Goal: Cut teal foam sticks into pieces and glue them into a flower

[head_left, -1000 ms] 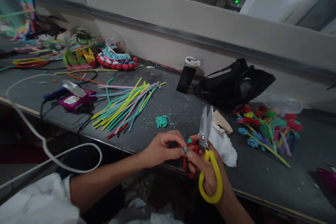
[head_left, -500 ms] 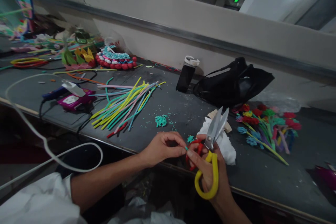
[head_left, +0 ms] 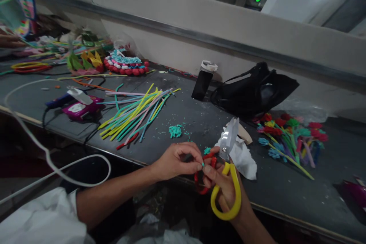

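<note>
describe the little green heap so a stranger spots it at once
On the dark table, find the bundle of long coloured sticks. To its right, beyond the left hand, lies the green heap: short loose bits, spread wider than the small green piece by the right hand.

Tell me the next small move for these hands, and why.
Probably the left hand should carry the tiny green piece to the pile of green bits: both hands' fingertips meet at that piece, the pile lies just ahead, and the right hand also holds the scissors, so it seems less free.
</note>
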The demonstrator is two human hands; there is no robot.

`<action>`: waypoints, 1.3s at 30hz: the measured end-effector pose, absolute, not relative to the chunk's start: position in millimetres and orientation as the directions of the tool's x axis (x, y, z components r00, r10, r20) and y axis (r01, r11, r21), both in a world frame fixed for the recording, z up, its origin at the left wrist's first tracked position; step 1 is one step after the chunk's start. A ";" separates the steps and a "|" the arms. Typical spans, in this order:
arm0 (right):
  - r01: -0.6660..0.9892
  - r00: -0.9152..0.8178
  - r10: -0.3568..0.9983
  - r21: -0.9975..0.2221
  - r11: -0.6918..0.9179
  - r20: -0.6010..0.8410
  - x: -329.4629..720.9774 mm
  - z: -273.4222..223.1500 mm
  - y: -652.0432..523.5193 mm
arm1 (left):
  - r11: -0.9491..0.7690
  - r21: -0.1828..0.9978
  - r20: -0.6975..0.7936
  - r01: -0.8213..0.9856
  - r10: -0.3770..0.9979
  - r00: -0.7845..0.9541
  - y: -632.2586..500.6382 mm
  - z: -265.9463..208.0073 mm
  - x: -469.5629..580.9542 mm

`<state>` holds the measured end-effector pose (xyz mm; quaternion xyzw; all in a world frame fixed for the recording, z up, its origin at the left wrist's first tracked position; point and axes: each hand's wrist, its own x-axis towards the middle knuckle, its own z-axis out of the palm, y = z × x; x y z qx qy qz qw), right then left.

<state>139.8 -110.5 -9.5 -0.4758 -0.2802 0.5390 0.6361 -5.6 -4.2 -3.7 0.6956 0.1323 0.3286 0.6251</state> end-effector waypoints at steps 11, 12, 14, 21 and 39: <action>-0.436 0.226 0.944 -0.892 -0.123 -0.240 137.7 -10.8 -109.9 | -0.128 0.970 0.242 -0.207 0.594 0.767 -5.6 -0.5 -4.6; -0.399 0.231 0.947 -0.909 -0.118 -0.225 139.0 -8.9 -110.5 | -0.069 0.975 0.209 -0.212 0.613 0.762 -6.4 -2.1 -3.5; -0.281 0.243 0.952 -0.953 -0.115 -0.186 144.9 -4.1 -112.9 | 0.065 0.975 0.119 -0.213 0.657 0.745 -6.8 -5.3 -2.1; 0.742 0.310 0.896 -0.670 -0.019 0.317 175.6 -6.0 -125.8 | 0.267 0.907 -0.026 -0.327 0.808 0.589 2.4 -7.4 -3.6; 0.881 0.085 0.922 -0.461 0.108 0.378 172.8 -27.6 -132.7 | 0.273 0.880 0.000 -0.389 0.818 0.575 2.9 -5.0 -5.5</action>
